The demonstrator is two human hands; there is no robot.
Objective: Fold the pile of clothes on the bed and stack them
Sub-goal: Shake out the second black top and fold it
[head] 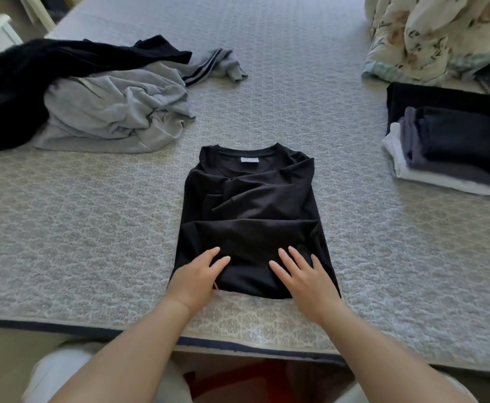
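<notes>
Grey patterned quilting covers the bed in front of me, its dark-piped near edge running just above my knees.

Nearest that edge, my left hand lies flat with fingers straight on the lower left corner of the black cotton T-shirt, and my right hand lies flat, fingers spread, on its lower right part. Neither hand grips anything; both simply press on the cloth.

That T-shirt is folded into a narrow upright rectangle, sleeves tucked in, its long axis running straight away from me, hem toward me and round collar with a pale label at the far end. Its near edge sits close to the bed's edge.

Bare quilt lies open on both sides of it and beyond the collar.

Farther off on the left sits the loose pile of crumpled grey and black clothes, well apart from the shirt. On the right, near the bed's side, rests the folded stack of dark navy, grey and white garments. Behind it bunches a cream floral duvet.
</notes>
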